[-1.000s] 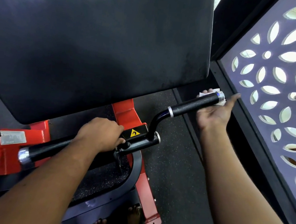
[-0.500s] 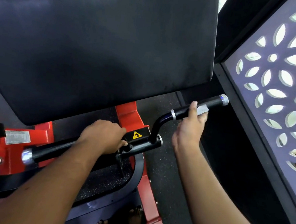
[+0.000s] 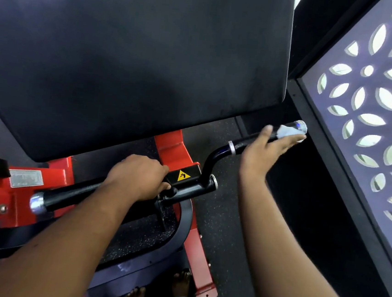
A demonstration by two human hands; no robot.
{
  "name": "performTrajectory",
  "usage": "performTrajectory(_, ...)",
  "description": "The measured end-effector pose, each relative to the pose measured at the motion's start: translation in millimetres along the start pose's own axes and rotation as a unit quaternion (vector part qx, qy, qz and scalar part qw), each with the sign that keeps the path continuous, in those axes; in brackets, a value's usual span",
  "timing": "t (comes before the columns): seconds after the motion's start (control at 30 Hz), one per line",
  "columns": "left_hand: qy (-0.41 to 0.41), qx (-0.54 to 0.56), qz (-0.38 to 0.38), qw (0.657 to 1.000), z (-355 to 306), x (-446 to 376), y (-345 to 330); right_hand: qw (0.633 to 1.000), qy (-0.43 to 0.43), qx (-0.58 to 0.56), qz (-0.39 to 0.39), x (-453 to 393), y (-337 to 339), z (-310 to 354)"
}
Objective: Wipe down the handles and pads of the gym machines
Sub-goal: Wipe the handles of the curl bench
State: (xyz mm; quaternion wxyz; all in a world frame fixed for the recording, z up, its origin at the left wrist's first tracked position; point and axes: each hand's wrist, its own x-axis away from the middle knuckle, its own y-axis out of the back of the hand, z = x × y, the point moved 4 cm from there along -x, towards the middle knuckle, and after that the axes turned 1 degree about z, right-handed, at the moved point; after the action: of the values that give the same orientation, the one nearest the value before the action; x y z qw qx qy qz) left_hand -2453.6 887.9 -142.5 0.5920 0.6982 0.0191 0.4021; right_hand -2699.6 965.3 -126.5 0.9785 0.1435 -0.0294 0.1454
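Observation:
A large black pad (image 3: 136, 58) fills the upper left of the head view. Below it, a black bent handle (image 3: 238, 146) with a chrome end sticks out to the right from a black bar (image 3: 70, 196) on the red machine frame (image 3: 170, 150). My right hand (image 3: 261, 152) holds a white cloth (image 3: 287, 131) against the handle near its chrome tip, thumb over the top and fingers along the underside. My left hand (image 3: 139, 176) grips the black bar beside the yellow warning sticker (image 3: 183, 176).
A dark panel with leaf-shaped cutouts (image 3: 374, 105) stands close on the right, just past the handle's tip. Speckled black rubber floor (image 3: 231, 223) lies below. Bare feet (image 3: 180, 283) show at the bottom, by the red base foot (image 3: 203, 285).
My right hand slid the cloth from the handle's tip down towards the bend, then back out towards the tip. My left hand kept its grip on the bar.

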Motion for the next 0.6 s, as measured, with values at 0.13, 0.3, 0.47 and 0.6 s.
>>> performTrajectory(0.13,0.003,0.006,0.015,1.000,0,0,-1,0.982,-0.088,-0.164,0.037,28,-2,-7)
performTrajectory(0.3,-0.003,0.003,0.006,1.000,0,1,1,0.913,-0.219,-0.328,0.106,8,0,-21)
performTrajectory(0.47,-0.007,-0.002,0.009,1.000,-1,2,3,0.845,-0.244,-0.459,0.127,-22,-5,-18)
performTrajectory(0.6,-0.005,0.008,0.004,1.000,0,2,2,0.847,-0.289,-0.403,0.190,20,-17,-30)
